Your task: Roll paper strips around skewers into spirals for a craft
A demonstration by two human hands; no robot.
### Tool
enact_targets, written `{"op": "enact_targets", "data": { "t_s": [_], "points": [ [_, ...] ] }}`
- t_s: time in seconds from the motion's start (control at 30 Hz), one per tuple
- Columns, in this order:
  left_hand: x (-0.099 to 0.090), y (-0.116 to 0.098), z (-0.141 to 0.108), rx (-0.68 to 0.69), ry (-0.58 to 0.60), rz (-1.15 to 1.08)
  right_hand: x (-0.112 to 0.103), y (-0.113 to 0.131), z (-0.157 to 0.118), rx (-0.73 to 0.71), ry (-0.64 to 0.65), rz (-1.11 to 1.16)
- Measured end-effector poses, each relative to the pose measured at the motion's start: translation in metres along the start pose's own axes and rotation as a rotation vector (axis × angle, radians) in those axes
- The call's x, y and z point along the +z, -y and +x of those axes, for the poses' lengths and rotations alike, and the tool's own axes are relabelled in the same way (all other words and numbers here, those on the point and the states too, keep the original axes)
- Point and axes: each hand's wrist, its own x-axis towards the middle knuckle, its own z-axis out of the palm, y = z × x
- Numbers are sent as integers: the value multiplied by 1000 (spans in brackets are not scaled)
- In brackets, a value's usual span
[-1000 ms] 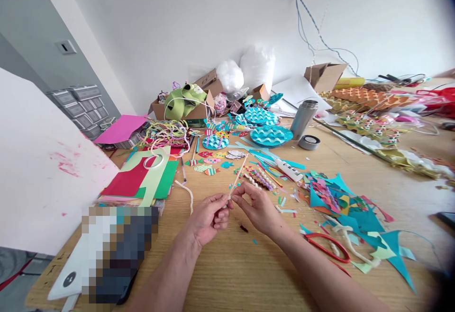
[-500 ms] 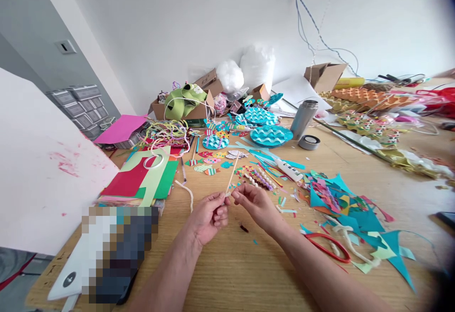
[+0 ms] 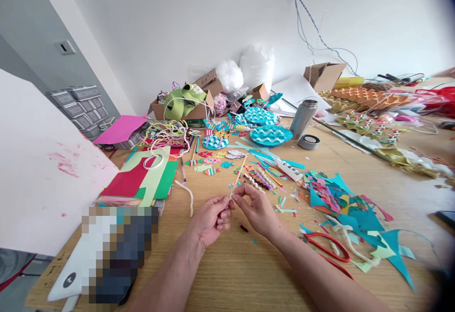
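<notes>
A thin wooden stick (image 3: 239,171) slants up and to the right from between my hands. My left hand (image 3: 214,215) is closed around its lower end, with the fingers curled in. Thumb and forefinger of my right hand (image 3: 254,208) pinch together at the stick's base, against the left fingertips. A small whitish bit shows there, looking like pipe cleaner; most of it is hidden by the fingers. Beyond the hands lie coiled pipe cleaners (image 3: 263,179) and several paper fish (image 3: 212,172). A loose white pipe cleaner (image 3: 187,195) rests left of my hands.
Red-handled scissors (image 3: 329,245) lie beside my right forearm, near blue paper scraps (image 3: 366,219). A glue tube (image 3: 288,169), a grey flask (image 3: 304,119) and its lid (image 3: 309,142) stand farther back. Coloured paper sheets (image 3: 167,179) are stacked at left. A dark scrap (image 3: 243,228) lies below my hands.
The stick's upper end has swung to the right. My right fingers have moved in closer against the left hand, covering more of the whitish bit.
</notes>
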Motion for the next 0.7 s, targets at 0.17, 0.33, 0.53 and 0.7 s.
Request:
{"op": "enact_targets", "data": {
  "t_s": [0.17,0.33,0.53,0.7],
  "points": [
    [-1,2,2,7,-5,6,1,-4,1,57,-9,7],
    [1,1,0,3,21,-9,2,-11,3,134,13,203],
    [6,0,-2,-3,29,23,2,-6,3,183,120,414],
    [11,5,-3,97,-77,239,4,-6,1,167,85,362]
  ]
}}
